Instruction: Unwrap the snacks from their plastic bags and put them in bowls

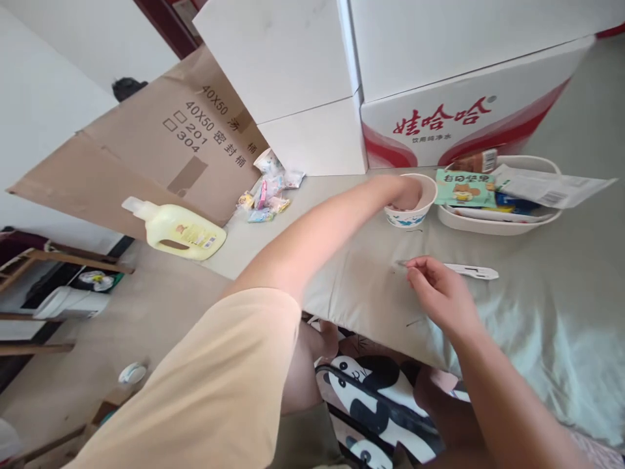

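Observation:
My left hand (409, 193) reaches down into a white paper bowl (410, 219) with a blue leaf print. The rim and wall hide its fingers, so what they touch inside is out of sight. My right hand (434, 286) is closer to me, over the cloth, with thumb and forefinger pinched together. A thin greyish tip (401, 263) pokes out left of those fingertips, too small and blurred to name. Just right of the hand is a white utility knife (476, 271), partly hidden by the fingers. I cannot tell whether the tip belongs to it.
A white basket (493, 226) of snack packets, one a green nut packet (466, 189), stands right of the bowl. Small wrapped packets (266, 198) and a paper cup (267, 161) are left. A yellow detergent bottle (188, 231) leans by a cardboard sheet (146, 150). White cartons (454, 124) stand behind.

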`<state>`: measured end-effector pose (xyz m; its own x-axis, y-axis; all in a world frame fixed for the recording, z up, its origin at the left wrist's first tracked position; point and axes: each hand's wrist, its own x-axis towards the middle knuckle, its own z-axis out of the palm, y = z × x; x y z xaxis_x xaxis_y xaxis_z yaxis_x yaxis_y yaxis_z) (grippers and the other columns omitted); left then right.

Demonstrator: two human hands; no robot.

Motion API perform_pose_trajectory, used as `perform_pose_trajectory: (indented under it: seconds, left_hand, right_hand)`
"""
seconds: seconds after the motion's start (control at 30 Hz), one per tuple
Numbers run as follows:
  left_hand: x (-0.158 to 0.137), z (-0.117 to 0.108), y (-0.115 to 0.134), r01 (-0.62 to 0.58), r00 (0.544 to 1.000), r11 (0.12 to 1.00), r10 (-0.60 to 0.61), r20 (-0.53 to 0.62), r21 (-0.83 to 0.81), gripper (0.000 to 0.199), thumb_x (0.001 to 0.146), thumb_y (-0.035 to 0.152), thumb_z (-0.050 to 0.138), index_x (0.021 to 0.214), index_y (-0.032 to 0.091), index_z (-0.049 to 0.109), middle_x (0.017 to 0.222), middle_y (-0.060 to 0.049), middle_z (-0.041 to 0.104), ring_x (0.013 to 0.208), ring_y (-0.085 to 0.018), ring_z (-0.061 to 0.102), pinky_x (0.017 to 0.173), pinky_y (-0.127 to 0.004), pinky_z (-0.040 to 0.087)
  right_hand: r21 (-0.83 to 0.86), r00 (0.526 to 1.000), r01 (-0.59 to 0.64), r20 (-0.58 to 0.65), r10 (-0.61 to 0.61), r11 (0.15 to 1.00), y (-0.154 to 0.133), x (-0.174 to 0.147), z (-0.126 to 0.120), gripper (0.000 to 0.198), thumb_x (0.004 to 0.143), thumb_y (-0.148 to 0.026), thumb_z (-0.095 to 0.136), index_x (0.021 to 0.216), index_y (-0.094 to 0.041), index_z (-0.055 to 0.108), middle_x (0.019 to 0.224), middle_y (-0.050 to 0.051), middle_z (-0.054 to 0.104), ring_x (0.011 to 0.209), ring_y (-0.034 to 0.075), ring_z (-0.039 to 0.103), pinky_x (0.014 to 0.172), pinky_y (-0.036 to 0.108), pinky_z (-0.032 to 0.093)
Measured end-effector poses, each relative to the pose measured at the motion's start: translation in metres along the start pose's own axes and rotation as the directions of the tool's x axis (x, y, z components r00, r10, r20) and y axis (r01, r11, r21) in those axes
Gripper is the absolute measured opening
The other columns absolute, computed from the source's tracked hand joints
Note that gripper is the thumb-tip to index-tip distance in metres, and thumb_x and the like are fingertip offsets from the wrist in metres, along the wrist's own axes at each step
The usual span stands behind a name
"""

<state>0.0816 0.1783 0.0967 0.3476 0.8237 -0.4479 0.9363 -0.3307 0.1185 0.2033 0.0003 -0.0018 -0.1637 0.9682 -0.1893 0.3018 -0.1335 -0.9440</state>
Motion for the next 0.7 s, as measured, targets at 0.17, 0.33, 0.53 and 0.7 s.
perform_pose_trajectory:
  seconds: [0.17,0.33,0.53,0.7]
  left_hand:
    - [-0.049,0.000,-0.094,-0.027,0.900,1.000,0.031,-0.435,0.016,0.026,0.086,0.015,0.050,0.094,0.016,0.075,0.095,-0.010,0.074,0.096,-0.025,0.068,0.089,-0.037,0.048]
    - [-0.077,0.034,-0.229,0.491,0.708,0.849,-0.518,-0.480,-0.193,0.032,0.088,0.024,0.056,0.116,0.014,0.067,0.130,-0.018,0.065,0.120,-0.030,0.060,0.104,-0.044,0.045]
    - [-0.048,0.049,-0.314,0.672,0.646,0.741,-0.583,-0.493,0.005,0.066,0.083,0.040,0.065,0.138,0.004,0.053,0.153,-0.028,0.048,0.157,-0.038,0.014,0.124,-0.064,0.004]
    - [-0.021,0.055,-0.330,0.593,0.720,0.800,-0.475,-0.506,0.092,0.045,0.084,0.018,0.049,0.126,0.011,0.066,0.129,-0.020,0.070,0.149,-0.034,0.037,0.125,-0.062,0.003]
  right_hand:
    - [-0.074,0.999,-0.005,0.034,0.008,0.997,-0.004,0.002,0.015,0.031,0.084,-0.050,0.052,0.094,-0.023,0.063,0.078,0.003,0.068,0.072,0.021,0.063,0.068,0.034,0.045]
    - [-0.166,0.998,0.032,0.051,-0.024,0.986,-0.007,0.000,0.028,0.031,0.087,-0.050,0.051,0.093,-0.022,0.064,0.073,0.002,0.068,0.061,0.017,0.059,0.059,0.030,0.044]
    - [-0.290,0.994,0.104,0.070,-0.087,0.952,-0.008,0.001,0.037,0.027,0.091,-0.044,0.048,0.090,-0.023,0.065,0.062,-0.002,0.064,0.049,0.015,0.055,0.052,0.028,0.041]
    - [-0.341,0.996,0.082,0.061,-0.065,0.937,-0.008,0.011,0.040,0.026,0.092,-0.042,0.046,0.091,-0.024,0.065,0.068,-0.001,0.069,0.052,0.015,0.059,0.053,0.028,0.042]
